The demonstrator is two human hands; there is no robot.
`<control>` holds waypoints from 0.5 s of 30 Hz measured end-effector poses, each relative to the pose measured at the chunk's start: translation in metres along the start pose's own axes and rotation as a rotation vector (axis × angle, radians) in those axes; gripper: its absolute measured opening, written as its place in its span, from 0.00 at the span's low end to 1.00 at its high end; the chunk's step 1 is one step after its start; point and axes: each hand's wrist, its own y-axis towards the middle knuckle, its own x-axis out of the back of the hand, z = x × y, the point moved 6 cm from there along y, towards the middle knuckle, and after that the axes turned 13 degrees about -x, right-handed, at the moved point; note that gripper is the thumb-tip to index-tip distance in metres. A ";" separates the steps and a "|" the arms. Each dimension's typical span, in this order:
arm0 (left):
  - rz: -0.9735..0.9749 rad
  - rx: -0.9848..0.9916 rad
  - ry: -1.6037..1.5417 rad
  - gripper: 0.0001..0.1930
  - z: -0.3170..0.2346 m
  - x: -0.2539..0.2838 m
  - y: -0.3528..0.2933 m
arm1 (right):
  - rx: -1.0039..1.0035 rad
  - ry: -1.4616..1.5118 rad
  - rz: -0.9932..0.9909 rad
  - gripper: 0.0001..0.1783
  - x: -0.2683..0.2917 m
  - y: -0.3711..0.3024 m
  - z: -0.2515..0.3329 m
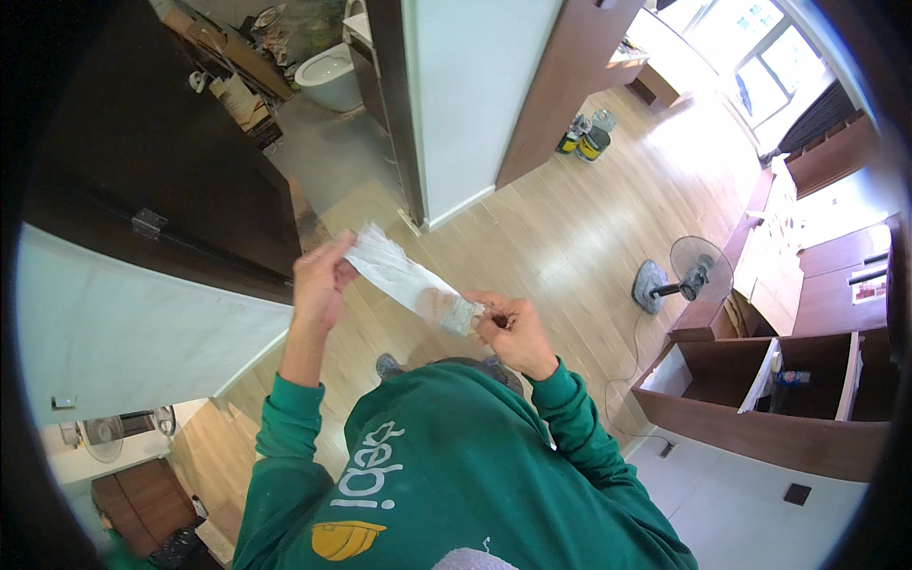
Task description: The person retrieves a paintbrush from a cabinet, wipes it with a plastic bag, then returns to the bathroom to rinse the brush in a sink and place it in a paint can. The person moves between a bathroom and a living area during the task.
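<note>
A long white strip of thin, creased sheet [394, 271] is stretched between my two hands above the wooden floor. Its left end looks wrinkled and frayed; a greyish, partly see-through patch [458, 313] shows toward the right end. My left hand [321, 275] is closed on the upper left end, thumb and fingers pinching its edge. At the lower right end, my right hand [513, 332] grips the strip with bent fingers. What the strip is made of I cannot make out. Both forearms are in green sleeves.
A standing fan [698, 271] is on the right, its cord trailing along the floor. Paint cans [591, 144] stand beyond a brown panel. An open wooden cabinet [731, 408] lies at the right. On the left are a dark door [161, 142] and a toilet [330, 81].
</note>
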 end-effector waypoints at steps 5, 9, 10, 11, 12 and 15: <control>-0.062 -0.603 0.330 0.16 -0.120 0.067 -0.006 | 0.001 0.071 0.016 0.20 -0.042 0.008 0.026; 0.299 -1.054 0.945 0.20 -0.161 0.051 -0.048 | 0.026 0.069 0.016 0.22 -0.077 0.018 0.048; 0.393 -1.143 1.059 0.21 -0.161 0.042 -0.058 | 0.032 0.069 0.025 0.22 -0.085 0.020 0.052; 0.470 -1.223 1.167 0.22 -0.160 0.034 -0.064 | 0.034 0.071 0.034 0.22 -0.093 0.022 0.057; 0.541 -1.249 1.220 0.22 -0.157 0.030 -0.066 | 0.043 0.074 0.049 0.22 -0.102 0.023 0.061; 0.680 -1.296 1.325 0.22 -0.146 0.027 -0.058 | 0.010 0.030 0.081 0.21 -0.125 0.027 0.069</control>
